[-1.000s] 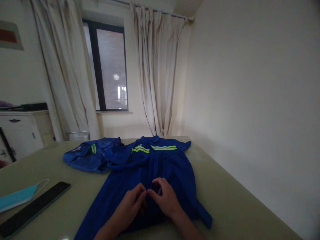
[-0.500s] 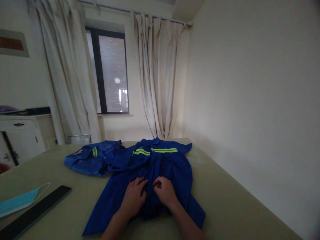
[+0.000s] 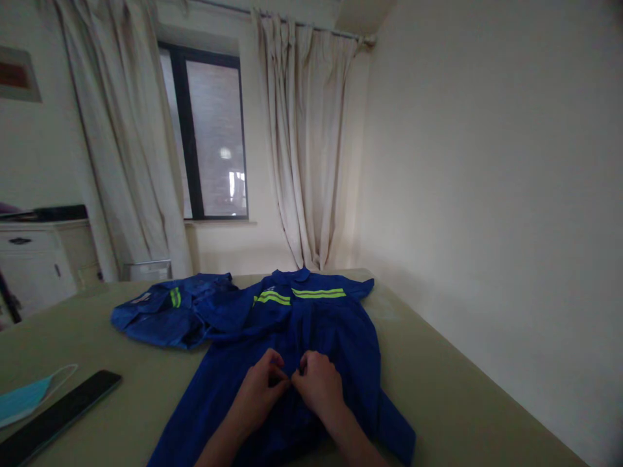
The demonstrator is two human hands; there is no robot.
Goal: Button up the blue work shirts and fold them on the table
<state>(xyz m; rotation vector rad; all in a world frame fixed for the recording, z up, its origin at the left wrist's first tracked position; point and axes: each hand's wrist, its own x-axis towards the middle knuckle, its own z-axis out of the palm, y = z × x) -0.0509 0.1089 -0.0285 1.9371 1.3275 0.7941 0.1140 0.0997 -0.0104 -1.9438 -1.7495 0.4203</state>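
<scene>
Left hand (image 3: 259, 390) and right hand (image 3: 318, 384) both look pinched on the front of the blue jacket (image 3: 343, 334), spread beneath them on the surface (image 3: 452, 383), so we should work fingertips close, front edges level between them, cloth untugged.

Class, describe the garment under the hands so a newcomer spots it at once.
On the greenish table, find the blue garment under the left hand and right hand. It lies spread out, collar showing; the blue bundle beside it is crumpled.
</scene>
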